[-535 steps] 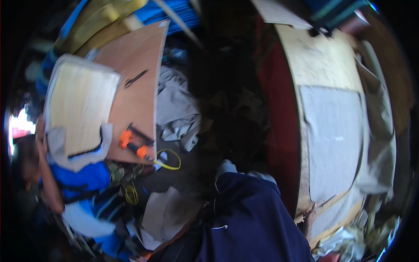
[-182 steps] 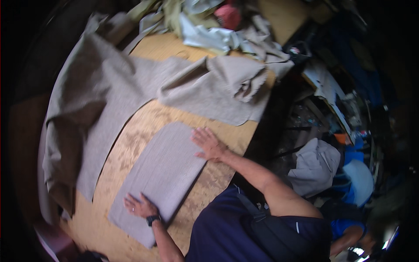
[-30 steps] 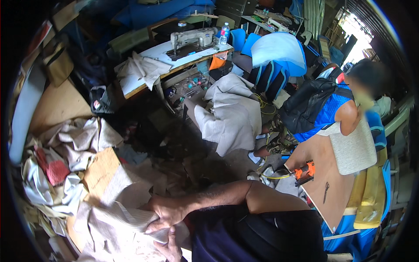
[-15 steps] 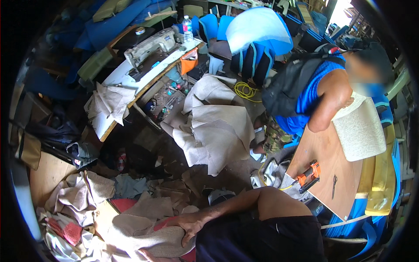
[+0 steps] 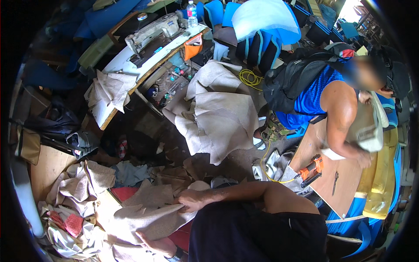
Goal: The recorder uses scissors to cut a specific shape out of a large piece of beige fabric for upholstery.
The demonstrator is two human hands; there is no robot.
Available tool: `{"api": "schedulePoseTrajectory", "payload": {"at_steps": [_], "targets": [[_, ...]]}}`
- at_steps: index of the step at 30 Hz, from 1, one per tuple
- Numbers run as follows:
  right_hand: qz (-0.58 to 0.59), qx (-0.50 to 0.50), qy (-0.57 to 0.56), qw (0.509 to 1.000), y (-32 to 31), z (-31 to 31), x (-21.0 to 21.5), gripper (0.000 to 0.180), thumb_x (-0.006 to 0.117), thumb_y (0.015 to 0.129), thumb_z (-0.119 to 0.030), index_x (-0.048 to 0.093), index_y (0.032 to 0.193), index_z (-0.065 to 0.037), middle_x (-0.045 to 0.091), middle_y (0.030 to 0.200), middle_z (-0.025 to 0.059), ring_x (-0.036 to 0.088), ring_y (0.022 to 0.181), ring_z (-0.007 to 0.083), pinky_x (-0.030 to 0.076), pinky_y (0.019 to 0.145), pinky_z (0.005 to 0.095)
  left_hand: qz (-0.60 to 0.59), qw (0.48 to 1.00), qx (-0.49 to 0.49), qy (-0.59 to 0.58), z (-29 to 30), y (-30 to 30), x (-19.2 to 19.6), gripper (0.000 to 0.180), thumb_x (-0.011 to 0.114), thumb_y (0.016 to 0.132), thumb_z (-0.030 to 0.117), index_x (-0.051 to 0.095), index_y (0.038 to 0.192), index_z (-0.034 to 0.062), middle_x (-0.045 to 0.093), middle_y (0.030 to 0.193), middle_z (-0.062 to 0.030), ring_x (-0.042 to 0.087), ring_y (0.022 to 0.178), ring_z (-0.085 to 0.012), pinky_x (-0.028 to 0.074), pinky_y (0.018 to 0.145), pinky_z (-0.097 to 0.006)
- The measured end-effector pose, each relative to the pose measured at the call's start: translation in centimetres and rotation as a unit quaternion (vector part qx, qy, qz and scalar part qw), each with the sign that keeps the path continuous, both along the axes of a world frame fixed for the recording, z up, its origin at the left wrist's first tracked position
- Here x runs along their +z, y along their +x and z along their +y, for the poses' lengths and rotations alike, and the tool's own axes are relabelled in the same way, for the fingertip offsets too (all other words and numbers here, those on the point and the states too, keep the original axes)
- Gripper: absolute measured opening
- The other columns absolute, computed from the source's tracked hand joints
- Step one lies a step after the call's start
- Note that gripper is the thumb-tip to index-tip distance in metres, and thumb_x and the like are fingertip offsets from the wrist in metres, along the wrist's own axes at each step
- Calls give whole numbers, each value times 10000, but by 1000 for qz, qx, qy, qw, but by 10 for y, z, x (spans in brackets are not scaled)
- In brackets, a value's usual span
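We saw the person's own body from above, filling the lower middle of the view. They wore a dark navy short-sleeved top, its fabric plain, with a small pale fleck near the middle and one short white stitch-like mark on the right side. The sleeve ended high on the right upper arm, leaving the arm bare down to the right hand. The left hand was bare too, and a dark watch with a black strap circled that wrist.
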State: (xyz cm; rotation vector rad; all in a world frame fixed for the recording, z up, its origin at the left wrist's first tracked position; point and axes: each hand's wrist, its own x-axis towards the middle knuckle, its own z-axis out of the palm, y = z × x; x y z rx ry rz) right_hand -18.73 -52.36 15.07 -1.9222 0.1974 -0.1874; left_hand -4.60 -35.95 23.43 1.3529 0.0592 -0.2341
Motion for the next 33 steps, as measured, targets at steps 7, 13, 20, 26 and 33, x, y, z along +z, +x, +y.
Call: {"api": "schedulePoseTrajectory", "payload": {"at_steps": [7,13,20,26,33], "targets": [[97,-26,-99,990,-5,14,-3,368,697,847,-360,648,890,3,638,758,233,644,753,417,507,656,482,5,999,-50,0,21,13,-28,586,679,897,299,488,1358,-7,484,1383,-184,460,1275,-317,347,1093,-498],[154,-65,-143,976,-22,14,10,441,714,820,-393,615,864,35,645,782,247,648,771,423,507,688,506,173,961,-150,-156,22,43,-41,584,728,834,366,546,1271,23,546,1318,-142,501,1228,-290,387,1048,-484],[153,-106,-136,973,-61,-48,38,307,674,844,-232,637,1044,-1,673,814,227,669,761,404,524,707,492,217,928,-248,-175,-6,58,-42,578,741,838,314,547,1313,48,580,1299,-117,533,1212,-281,403,1046,-490],[69,-176,-186,964,-113,-148,68,238,674,830,-223,632,965,-31,652,783,182,650,785,387,506,715,478,212,935,-239,-158,-96,51,-48,569,717,847,280,513,1319,34,585,1265,-111,533,1202,-259,390,1060,-451],[140,-183,-174,958,-220,-266,120,299,690,851,-360,639,913,-72,636,771,155,638,807,373,498,715,475,226,883,-394,-117,-217,-2,-36,470,735,843,286,598,1217,37,623,1230,-105,558,1174,-265,389,1055,-471]]}}
